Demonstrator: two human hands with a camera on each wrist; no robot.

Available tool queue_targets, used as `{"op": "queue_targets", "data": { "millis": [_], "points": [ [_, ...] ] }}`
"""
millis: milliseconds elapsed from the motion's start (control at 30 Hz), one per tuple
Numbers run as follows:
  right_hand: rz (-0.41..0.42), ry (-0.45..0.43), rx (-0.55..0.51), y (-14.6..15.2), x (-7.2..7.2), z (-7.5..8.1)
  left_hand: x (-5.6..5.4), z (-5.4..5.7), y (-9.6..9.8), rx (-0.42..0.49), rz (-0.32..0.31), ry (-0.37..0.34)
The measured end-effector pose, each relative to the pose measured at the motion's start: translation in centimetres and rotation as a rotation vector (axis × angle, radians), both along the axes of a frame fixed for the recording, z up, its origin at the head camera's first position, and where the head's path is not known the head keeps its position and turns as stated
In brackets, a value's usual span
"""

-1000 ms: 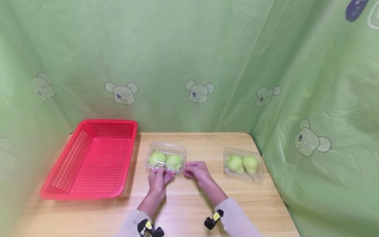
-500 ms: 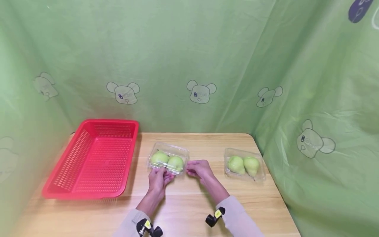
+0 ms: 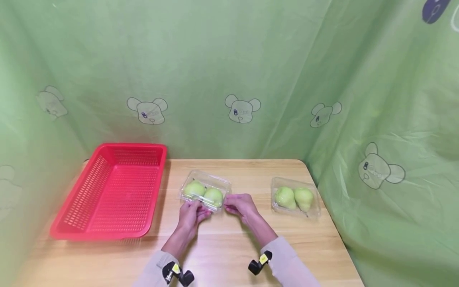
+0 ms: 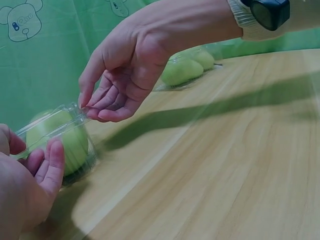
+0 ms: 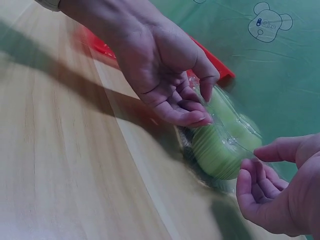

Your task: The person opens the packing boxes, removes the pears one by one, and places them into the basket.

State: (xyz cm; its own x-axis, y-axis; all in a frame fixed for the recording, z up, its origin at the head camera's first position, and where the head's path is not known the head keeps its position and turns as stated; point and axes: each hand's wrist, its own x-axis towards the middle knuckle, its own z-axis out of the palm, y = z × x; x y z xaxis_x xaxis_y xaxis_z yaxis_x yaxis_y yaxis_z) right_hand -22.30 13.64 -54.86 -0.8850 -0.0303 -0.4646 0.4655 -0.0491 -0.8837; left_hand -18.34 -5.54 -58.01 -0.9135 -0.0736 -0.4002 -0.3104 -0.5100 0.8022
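Note:
A clear plastic clamshell box [image 3: 224, 184] stands on the table, with two pale green pears [image 3: 213, 197] inside. At its near edge my left hand [image 3: 188, 215] pinches the rim between thumb and fingers. My right hand [image 3: 242, 206] pinches the near right corner, as the left wrist view shows from the side. In the right wrist view both hands hold the same edge of the box [image 5: 235, 112]. The lid lies over the pears; whether its edge is fastened cannot be told.
A red plastic basket [image 3: 123, 195] with perforated walls stands to the left. Another clear box [image 3: 277, 184] with two pears [image 3: 303, 198] lies at the right of the wooden table [image 3: 229, 255]. A green curtain [image 3: 201, 71] hangs behind and at both sides.
The box held by both hands has shifted slightly to the right and turned a little clockwise. Both hands keep their grip on its near edge. The basket and other box stay put.

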Motion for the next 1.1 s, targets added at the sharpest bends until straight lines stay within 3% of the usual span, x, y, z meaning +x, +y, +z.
{"op": "queue_targets", "data": {
  "millis": [567, 1100],
  "points": [
    [0.104, 0.062, 0.134, -0.6, 0.7, 0.8, -0.1, 0.4, 0.1, -0.025, -0.017, 0.004],
    [0.134, 0.084, 0.175, -1.5, 0.9, 0.7, -0.1, 0.7, 0.3, -0.028, 0.023, 0.002]
  ]
}}
